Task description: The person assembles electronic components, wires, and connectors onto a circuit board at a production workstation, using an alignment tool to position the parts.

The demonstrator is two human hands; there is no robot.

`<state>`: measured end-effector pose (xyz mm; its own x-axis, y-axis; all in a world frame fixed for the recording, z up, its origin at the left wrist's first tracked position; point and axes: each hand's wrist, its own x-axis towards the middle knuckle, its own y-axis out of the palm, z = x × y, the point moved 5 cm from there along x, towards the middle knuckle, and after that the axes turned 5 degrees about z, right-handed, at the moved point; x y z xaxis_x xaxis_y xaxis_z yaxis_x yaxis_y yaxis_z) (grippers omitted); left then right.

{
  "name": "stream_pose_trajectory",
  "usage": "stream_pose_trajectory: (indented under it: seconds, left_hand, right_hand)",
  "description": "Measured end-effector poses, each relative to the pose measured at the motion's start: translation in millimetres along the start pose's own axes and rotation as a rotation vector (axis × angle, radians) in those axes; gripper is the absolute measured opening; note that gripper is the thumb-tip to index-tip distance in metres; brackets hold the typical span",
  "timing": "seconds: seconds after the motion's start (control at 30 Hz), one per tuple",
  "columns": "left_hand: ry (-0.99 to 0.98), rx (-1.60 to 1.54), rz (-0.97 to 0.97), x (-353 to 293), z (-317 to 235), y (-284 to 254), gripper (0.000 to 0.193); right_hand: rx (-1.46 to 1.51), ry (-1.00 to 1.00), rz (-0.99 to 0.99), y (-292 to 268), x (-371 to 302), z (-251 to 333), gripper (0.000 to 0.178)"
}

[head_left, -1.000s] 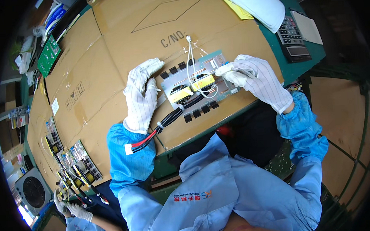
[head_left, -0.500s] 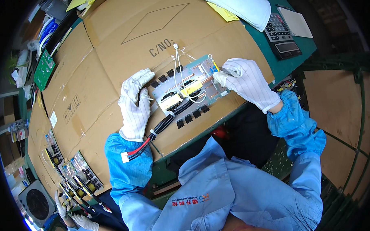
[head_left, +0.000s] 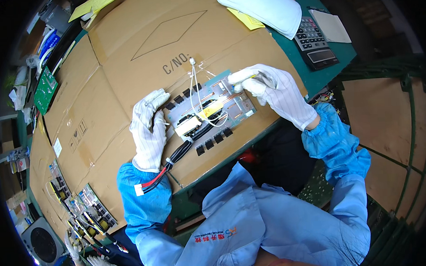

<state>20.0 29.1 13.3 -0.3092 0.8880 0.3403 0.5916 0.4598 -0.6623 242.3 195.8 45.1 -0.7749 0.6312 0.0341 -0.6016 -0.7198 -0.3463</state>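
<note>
A circuit board (head_left: 233, 106) lies on the cardboard before me. Rows of black parts (head_left: 214, 140) line its two long sides, and yellow-wrapped coils (head_left: 188, 126) sit at its middle. Thin white leads (head_left: 192, 82) loop over them. My gloved left hand (head_left: 147, 128) rests at the board's left edge, thumb and fingers apart. At the far right corner, my gloved right hand (head_left: 268, 89) has its fingers pinched together; a speck of yellow shows among them, too small to name. A tied black and red cable bundle (head_left: 178, 152) runs off the board to a white connector (head_left: 139, 189).
More wired boards (head_left: 96, 205) lie at the lower left, near a co-worker's gloved hand (head_left: 102, 265). A green board (head_left: 46, 90) leans at the far left. A calculator (head_left: 313, 42), a notepad (head_left: 332, 25) and a folded white cloth (head_left: 265, 9) are at the far right.
My right hand has shifted from the board's right edge toward its far corner, with the fingers more curled. The left hand keeps its place beside the board. The whole view has shifted slightly.
</note>
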Motion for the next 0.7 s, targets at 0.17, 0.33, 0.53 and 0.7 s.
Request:
stream_pose_trajectory:
  seconds: [0.17,0.33,0.53,0.7]
  left_hand:
    - [-0.014,-0.005,0.001,-0.1,-0.3,1.5,0.039]
    - [0.016,0.017,0.006,1.2,-2.6,0.4,0.039]
    - [0.016,0.018,0.005,0.7,-3.1,1.2,0.039]
    - [0.041,0.020,-0.002,2.4,-5.3,2.5,0.038]
  right_hand:
    - [-0.614,-0.523,0.027,5.1,-4.7,21.5,0.025]
    - [-1.041,-0.706,0.025,18.6,-18.6,38.3,0.039]
    - [-1.118,-0.882,0.087,20.9,-34.7,31.3,0.039]
    - [-1.123,-0.912,0.099,25.6,-39.4,34.3,0.040]
